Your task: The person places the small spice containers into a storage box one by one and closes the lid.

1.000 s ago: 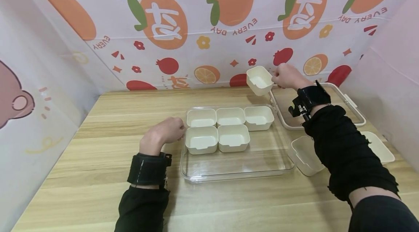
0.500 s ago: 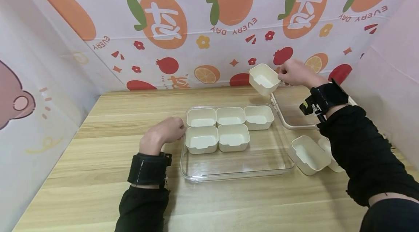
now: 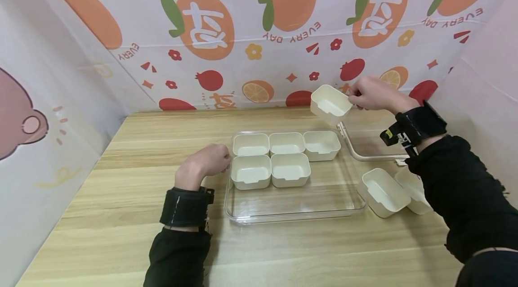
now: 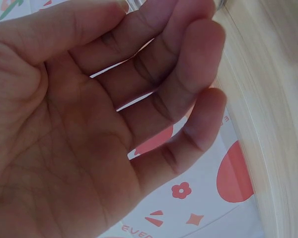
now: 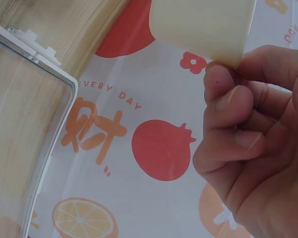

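Note:
In the head view, my right hand (image 3: 372,93) pinches a small cream storage box (image 3: 331,103) at its right end. It holds the box tilted in the air above the table's back edge. The right wrist view shows thumb and fingertips pressed together at the corner of this cream box (image 5: 203,25). My left hand (image 3: 206,161) holds the left edge of a clear plastic tray (image 3: 291,219). Its fingers (image 4: 188,69) are bent in the left wrist view. Inside the tray, several cream boxes (image 3: 290,170) stand in two rows, toward the back and left.
A clear lid (image 3: 372,157) with a pale rim lies behind and right of the tray, partly under the right arm. Right of the tray, a cream box (image 3: 383,192) leans beside another (image 3: 417,192), half hidden by the sleeve. A printed cloth (image 3: 279,62) hangs behind the wooden table (image 3: 121,215).
My right hand has moved right with the cream box, first slightly up, then lower and nearer. The boxes beside the tray show differently past the arm. My left hand keeps its place.

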Demonstrator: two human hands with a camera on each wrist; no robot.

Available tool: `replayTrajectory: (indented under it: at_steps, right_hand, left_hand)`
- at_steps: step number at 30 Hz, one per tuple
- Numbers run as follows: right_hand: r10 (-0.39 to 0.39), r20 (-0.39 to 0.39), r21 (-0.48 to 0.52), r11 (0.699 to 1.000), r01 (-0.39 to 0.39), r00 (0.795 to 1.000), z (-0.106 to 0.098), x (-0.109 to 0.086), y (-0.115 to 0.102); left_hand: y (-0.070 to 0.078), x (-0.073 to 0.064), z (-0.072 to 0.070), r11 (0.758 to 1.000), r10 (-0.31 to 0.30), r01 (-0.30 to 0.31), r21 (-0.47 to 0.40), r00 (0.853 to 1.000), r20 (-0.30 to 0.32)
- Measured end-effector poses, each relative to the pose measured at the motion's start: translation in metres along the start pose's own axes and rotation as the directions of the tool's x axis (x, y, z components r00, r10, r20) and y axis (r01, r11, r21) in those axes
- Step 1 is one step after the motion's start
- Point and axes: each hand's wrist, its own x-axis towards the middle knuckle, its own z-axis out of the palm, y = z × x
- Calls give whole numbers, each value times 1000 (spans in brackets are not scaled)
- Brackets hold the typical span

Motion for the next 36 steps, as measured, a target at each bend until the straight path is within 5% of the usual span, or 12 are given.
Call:
replayTrajectory:
  at_steps: [20,29,36]
  right_hand:
    - [-120,142,57,992,113,982,5,-20,-9]
    - [-229,204,103,972,211,952,15,-25,-12]
    - [-216,272,136,973,185,938,24,-30,-12]
  left_hand:
    - [0,3,1,1000,4,-4,8,1000,2]
    - [-1,2,2,1000,8,-8,11,1000,-10]
    - [-1,1,3,1000,-4,4,8,1000,-8]
